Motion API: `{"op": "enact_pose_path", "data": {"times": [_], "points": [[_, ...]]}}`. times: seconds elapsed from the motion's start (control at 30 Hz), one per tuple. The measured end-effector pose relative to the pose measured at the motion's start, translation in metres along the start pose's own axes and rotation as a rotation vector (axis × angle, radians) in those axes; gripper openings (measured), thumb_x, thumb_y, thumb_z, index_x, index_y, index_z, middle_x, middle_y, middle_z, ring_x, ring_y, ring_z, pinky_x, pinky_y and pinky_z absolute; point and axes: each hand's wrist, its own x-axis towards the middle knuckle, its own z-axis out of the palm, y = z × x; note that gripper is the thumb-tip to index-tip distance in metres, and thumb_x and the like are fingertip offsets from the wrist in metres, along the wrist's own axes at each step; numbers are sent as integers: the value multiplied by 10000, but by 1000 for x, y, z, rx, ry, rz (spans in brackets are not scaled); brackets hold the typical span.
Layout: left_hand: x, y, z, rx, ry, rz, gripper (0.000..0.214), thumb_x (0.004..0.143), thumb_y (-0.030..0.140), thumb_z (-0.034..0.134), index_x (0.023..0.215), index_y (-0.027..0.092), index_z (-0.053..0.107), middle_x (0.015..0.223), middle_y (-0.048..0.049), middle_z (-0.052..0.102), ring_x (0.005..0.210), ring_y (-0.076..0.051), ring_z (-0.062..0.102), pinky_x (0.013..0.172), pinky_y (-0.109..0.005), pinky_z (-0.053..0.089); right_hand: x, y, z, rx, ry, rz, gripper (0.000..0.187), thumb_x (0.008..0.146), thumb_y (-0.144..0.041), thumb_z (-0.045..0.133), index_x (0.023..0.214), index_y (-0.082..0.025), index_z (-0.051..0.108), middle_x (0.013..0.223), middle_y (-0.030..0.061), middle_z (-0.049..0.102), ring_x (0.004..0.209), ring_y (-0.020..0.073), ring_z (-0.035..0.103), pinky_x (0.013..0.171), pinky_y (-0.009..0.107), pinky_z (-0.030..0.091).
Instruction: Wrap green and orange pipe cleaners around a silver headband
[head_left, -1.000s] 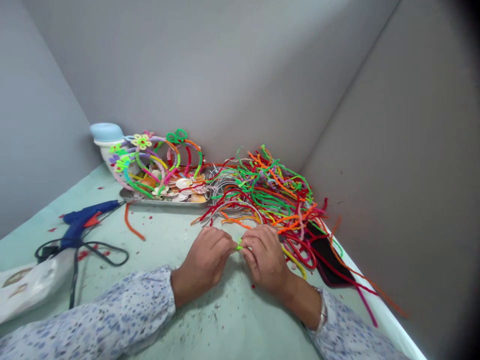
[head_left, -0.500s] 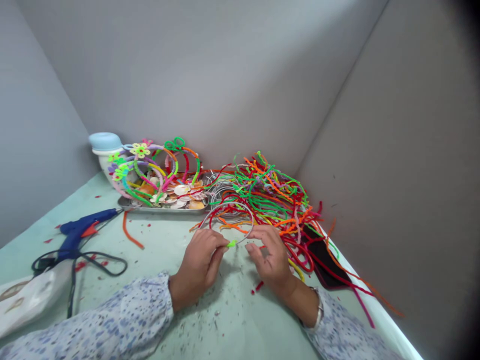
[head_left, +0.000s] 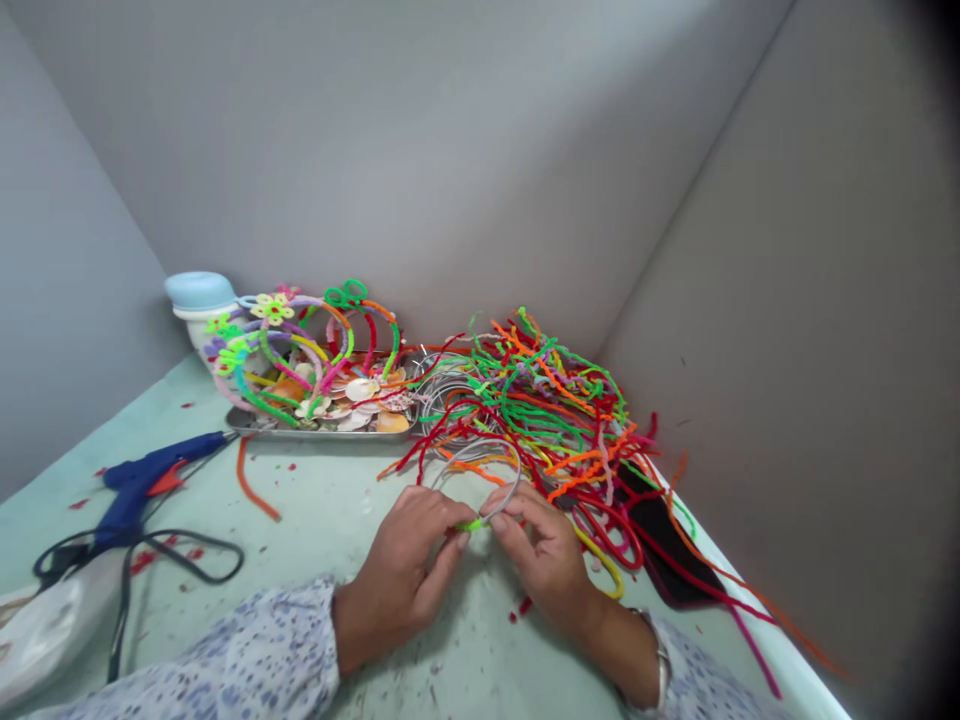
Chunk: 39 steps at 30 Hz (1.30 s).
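Observation:
My left hand (head_left: 409,575) and my right hand (head_left: 544,560) meet over the pale green table (head_left: 322,510), fingers pinched together. Between them sits a short lime-green pipe cleaner piece (head_left: 474,524) at the end of a bare grey metal headband (head_left: 501,470), which arcs up and away from my fingers. My left fingers pinch the green piece; my right fingers hold the headband's end beside it. Just behind lies a tangled heap of pipe cleaners (head_left: 547,410) in red, green and orange.
A metal tray (head_left: 315,428) holds shells and wrapped, decorated headbands (head_left: 300,340). A white jar with a blue lid (head_left: 199,300) stands behind it. A blue glue gun (head_left: 142,480) with black cord lies left. A dark phone (head_left: 664,545) lies at right. Grey walls enclose the corner.
The grey headband has come up into view between my hands, its arc now standing behind my fingers. Both hands shifted slightly nearer and rightward, still pinched on the green piece.

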Motion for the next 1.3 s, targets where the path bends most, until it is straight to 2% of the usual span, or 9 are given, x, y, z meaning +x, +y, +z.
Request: {"op": "enact_pose_path", "data": {"times": [0.2, 0.43, 0.57, 0.67, 0.8, 0.93, 1.07, 1.17, 1.3], "points": [[-1, 3, 1, -49, -21, -44, 111, 890, 157, 463, 931, 168, 566, 791, -53, 576, 753, -198, 508, 692, -338, 390, -2, 2, 0, -33, -51, 21, 96, 897, -223, 564, 928, -217, 654, 832, 23, 653, 794, 173, 623, 741, 298, 480], [-4, 7, 4, -73, -7, -75, 102, 894, 176, 469, 846, 174, 559, 712, -26, 541, 689, -177, 490, 648, -320, 372, -1, -7, 0, -103, -64, -69, 94, 878, -221, 574, 885, -207, 666, 756, 26, 649, 720, 174, 610, 705, 310, 482], [-6, 6, 4, -68, 37, -102, 105, 902, 165, 458, 845, 178, 546, 733, -27, 547, 716, -179, 495, 674, -324, 375, -2, -7, -1, -100, -110, -52, 135, 902, -240, 532, 912, -208, 663, 800, 42, 670, 763, 187, 620, 728, 328, 482], [-6, 4, 3, -67, 54, -143, 104, 912, 179, 456, 854, 182, 543, 750, -26, 554, 728, -179, 498, 679, -321, 379, -4, -4, -3, -83, -62, -31, 172, 928, -263, 499, 961, -220, 662, 841, 48, 684, 812, 197, 630, 770, 348, 482], [-5, 5, 2, -86, 52, -213, 131, 926, 199, 444, 831, 188, 534, 744, -18, 555, 709, -172, 496, 668, -309, 380, -4, -1, -5, 18, 17, 100, 260, 955, -348, 451, 971, -212, 673, 813, 52, 687, 793, 201, 639, 732, 337, 493], [-6, 7, 2, -96, 9, -202, 127, 917, 198, 449, 818, 186, 528, 738, -17, 554, 710, -171, 498, 675, -306, 382, 1, 0, -4, 220, -2, 283, 298, 905, -450, 522, 948, -199, 676, 777, 42, 696, 744, 187, 648, 671, 292, 503], [-6, 8, 3, -102, -62, -172, 135, 910, 208, 442, 803, 187, 520, 734, -22, 551, 700, -173, 493, 644, -295, 373, 5, 1, -4, 328, -31, 426, 277, 848, -457, 609, 829, -188, 672, 657, 6, 663, 650, 157, 624, 665, 273, 491], [-6, 7, 5, -101, -103, -202, 157, 916, 228, 432, 795, 189, 524, 728, -22, 553, 685, -172, 484, 629, -286, 372, 6, 3, -3, 386, -51, 471, 294, 846, -450, 619, 721, -185, 630, 621, -4, 643, 614, 142, 598, 653, 263, 475], [-6, 4, 7, -143, -146, -266, 176, 926, 260, 430, 812, 187, 541, 744, -17, 566, 693, -166, 491, 641, -278, 379, 5, 5, -4, 443, -86, 500, 302, 850, -451, 623, 714, -182, 601, 624, -8, 631, 594, 131, 573, 631, 251, 457]]}}
